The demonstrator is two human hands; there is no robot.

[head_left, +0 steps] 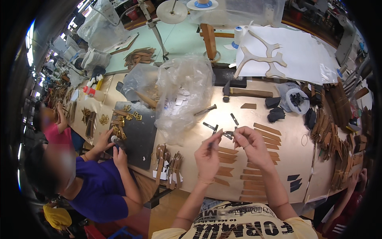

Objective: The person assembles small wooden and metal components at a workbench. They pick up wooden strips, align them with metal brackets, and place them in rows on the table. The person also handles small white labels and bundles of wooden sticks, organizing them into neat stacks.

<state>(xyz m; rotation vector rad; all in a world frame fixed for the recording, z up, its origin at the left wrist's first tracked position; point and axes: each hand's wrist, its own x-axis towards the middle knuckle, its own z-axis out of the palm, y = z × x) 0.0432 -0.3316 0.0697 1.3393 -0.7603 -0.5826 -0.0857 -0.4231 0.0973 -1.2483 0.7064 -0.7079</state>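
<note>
My left hand (207, 157) and my right hand (254, 147) meet over the table, fingertips pinched. Between them is a small black strip (228, 134) with a pale shiny part; its exact kind is too small to tell. Similar black strips (234, 118) lie just beyond my fingers, some crossing each other. Under and around my hands, brown leather strips (252, 185) with slanted ends are laid out in rows. A hammer (250, 92) with a wooden handle rests farther back, and a metal punch (205, 110) lies to the left on a clear plastic bag (181, 99).
At left, a co-worker in a purple top handles brass buckles (133, 116) over a black mat (139, 149). Leather bundles (169, 165) stand near the front edge. Right are dark pieces (294, 183), a plastic tub (297, 102) and piled leather strips (328, 127). Another person's arms show far right.
</note>
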